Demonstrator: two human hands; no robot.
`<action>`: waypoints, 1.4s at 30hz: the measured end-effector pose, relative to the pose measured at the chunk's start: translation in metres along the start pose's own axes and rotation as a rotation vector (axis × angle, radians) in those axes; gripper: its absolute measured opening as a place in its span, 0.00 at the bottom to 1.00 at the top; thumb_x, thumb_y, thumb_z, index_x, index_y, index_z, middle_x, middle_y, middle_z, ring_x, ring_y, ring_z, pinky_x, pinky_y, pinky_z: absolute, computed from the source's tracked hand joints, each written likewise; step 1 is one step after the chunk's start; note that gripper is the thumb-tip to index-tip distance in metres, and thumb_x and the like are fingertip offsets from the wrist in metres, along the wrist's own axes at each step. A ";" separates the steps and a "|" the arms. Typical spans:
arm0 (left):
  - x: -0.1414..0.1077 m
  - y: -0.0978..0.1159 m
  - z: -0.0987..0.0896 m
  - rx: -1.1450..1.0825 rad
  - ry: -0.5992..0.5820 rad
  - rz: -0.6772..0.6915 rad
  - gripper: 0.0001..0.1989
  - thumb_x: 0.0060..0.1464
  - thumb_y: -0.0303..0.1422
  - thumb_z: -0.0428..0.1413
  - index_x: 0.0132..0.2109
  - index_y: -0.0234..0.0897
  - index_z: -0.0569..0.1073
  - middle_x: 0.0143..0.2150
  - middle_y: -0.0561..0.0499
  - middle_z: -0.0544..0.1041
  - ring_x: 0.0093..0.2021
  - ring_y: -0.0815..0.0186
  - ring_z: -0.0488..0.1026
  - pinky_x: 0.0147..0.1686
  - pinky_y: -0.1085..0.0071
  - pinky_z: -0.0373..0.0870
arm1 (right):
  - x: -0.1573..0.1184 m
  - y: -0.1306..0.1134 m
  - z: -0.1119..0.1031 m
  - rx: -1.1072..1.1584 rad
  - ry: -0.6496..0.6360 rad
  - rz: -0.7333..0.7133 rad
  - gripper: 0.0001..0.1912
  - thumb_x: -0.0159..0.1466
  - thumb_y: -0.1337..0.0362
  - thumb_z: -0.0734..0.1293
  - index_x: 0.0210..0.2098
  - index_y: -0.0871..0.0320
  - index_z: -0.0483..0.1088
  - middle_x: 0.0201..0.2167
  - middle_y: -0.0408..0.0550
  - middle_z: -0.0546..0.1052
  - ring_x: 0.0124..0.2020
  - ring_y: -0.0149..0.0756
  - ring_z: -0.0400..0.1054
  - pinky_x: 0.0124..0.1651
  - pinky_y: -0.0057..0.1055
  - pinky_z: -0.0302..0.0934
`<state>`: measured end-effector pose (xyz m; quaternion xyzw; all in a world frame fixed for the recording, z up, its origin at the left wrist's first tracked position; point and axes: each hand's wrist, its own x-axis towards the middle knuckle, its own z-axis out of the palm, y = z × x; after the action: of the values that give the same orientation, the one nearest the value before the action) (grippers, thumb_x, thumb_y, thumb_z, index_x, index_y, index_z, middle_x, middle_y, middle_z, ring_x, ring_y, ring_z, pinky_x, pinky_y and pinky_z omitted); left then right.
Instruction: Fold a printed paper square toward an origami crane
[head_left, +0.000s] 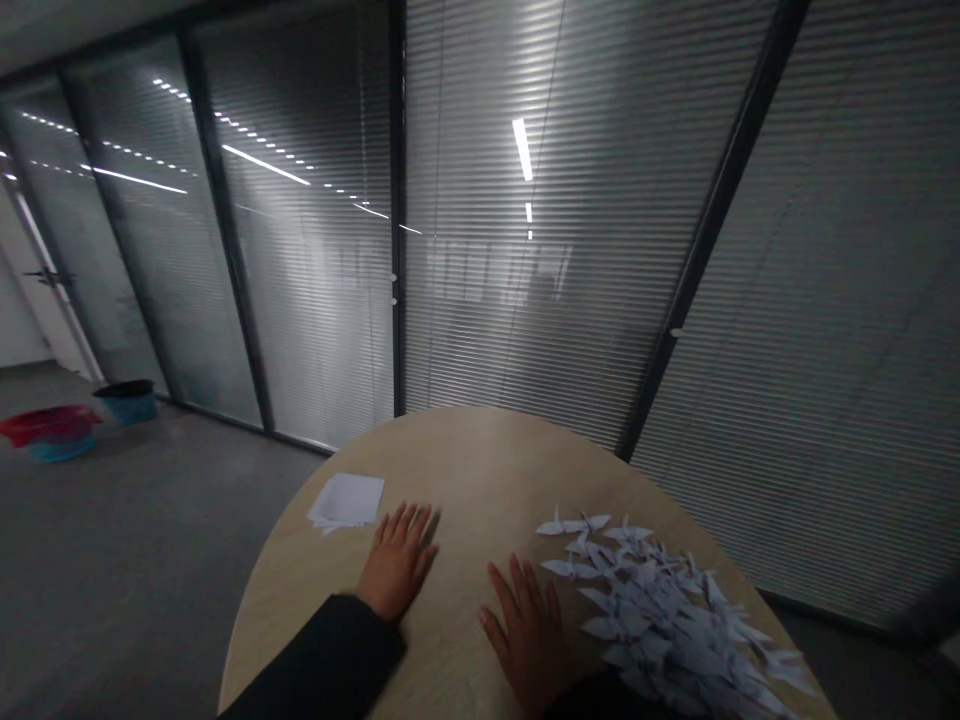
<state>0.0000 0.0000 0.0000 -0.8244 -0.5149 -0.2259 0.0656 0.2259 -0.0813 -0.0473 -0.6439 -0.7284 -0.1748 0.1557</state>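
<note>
The left hand (394,568), near paper sheets (351,497), and the right hand (531,640), beside paper cranes (660,610), have fingers apart. Two bins (60,430) stand on the floor (187,520).

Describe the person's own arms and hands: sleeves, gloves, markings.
Near-black fabric left sleeve, long, no markings visible; dark right sleeve, mostly cut off by the frame. Bare left hand and bare right hand: no gloves, rings or cables visible.

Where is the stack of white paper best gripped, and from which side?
Probably by the right edge of the paper stack, coming from the right, where the left hand is: it lies flat, looks neater there, and fans out at the near left.
</note>
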 end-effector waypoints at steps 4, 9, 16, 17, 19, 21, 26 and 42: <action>0.009 -0.034 0.005 0.095 0.108 -0.135 0.26 0.61 0.39 0.47 0.62 0.30 0.62 0.63 0.36 0.64 0.66 0.49 0.54 0.62 0.52 0.54 | -0.001 0.001 0.001 0.013 0.000 -0.003 0.27 0.66 0.46 0.55 0.61 0.46 0.60 0.61 0.53 0.65 0.61 0.53 0.59 0.57 0.57 0.54; 0.013 -0.065 0.011 0.210 0.089 -0.266 0.28 0.59 0.40 0.50 0.60 0.24 0.63 0.62 0.31 0.64 0.65 0.47 0.54 0.62 0.54 0.53 | -0.002 0.003 0.001 0.007 -0.018 0.002 0.27 0.66 0.46 0.55 0.61 0.47 0.59 0.61 0.53 0.65 0.61 0.53 0.59 0.58 0.57 0.53; 0.016 -0.077 0.012 0.175 -0.037 -0.339 0.25 0.60 0.37 0.49 0.59 0.24 0.65 0.59 0.32 0.68 0.62 0.50 0.62 0.60 0.58 0.58 | -0.003 0.005 -0.004 0.029 -0.022 0.002 0.27 0.67 0.47 0.54 0.62 0.47 0.58 0.61 0.51 0.66 0.61 0.52 0.58 0.59 0.57 0.49; 0.016 -0.077 0.011 0.172 -0.040 -0.339 0.24 0.60 0.37 0.49 0.59 0.24 0.65 0.59 0.32 0.69 0.61 0.51 0.63 0.59 0.58 0.58 | -0.003 0.005 -0.005 0.030 -0.018 0.002 0.26 0.67 0.48 0.54 0.62 0.47 0.58 0.61 0.50 0.66 0.61 0.52 0.58 0.60 0.56 0.49; 0.016 -0.077 0.010 0.161 -0.046 -0.339 0.23 0.60 0.36 0.49 0.58 0.26 0.66 0.58 0.33 0.70 0.61 0.52 0.64 0.59 0.59 0.59 | -0.002 0.006 -0.008 0.034 -0.008 0.001 0.26 0.67 0.48 0.54 0.62 0.47 0.58 0.60 0.50 0.66 0.61 0.51 0.58 0.60 0.55 0.48; 0.015 -0.077 0.008 0.147 -0.048 -0.336 0.21 0.60 0.34 0.48 0.57 0.27 0.67 0.58 0.33 0.70 0.61 0.53 0.64 0.59 0.59 0.59 | -0.002 0.006 -0.009 0.044 0.003 -0.010 0.26 0.67 0.49 0.54 0.63 0.47 0.57 0.61 0.49 0.66 0.61 0.51 0.58 0.60 0.55 0.48; 0.015 -0.078 0.004 0.111 -0.054 -0.328 0.18 0.62 0.32 0.47 0.54 0.27 0.70 0.57 0.35 0.72 0.60 0.55 0.65 0.59 0.61 0.60 | -0.001 0.005 -0.010 0.060 0.029 -0.002 0.26 0.67 0.50 0.55 0.63 0.48 0.57 0.61 0.48 0.66 0.61 0.51 0.58 0.61 0.55 0.47; 0.014 -0.078 0.009 0.059 -0.041 -0.330 0.19 0.63 0.32 0.44 0.53 0.26 0.71 0.57 0.34 0.72 0.61 0.55 0.64 0.60 0.60 0.58 | -0.001 0.005 -0.002 0.092 0.067 0.012 0.27 0.68 0.51 0.53 0.63 0.52 0.56 0.60 0.47 0.66 0.61 0.48 0.59 0.61 0.52 0.46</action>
<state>-0.0606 0.0509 -0.0114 -0.7308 -0.6509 -0.2015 0.0412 0.2310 -0.0823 -0.0455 -0.6341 -0.7262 -0.1619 0.2104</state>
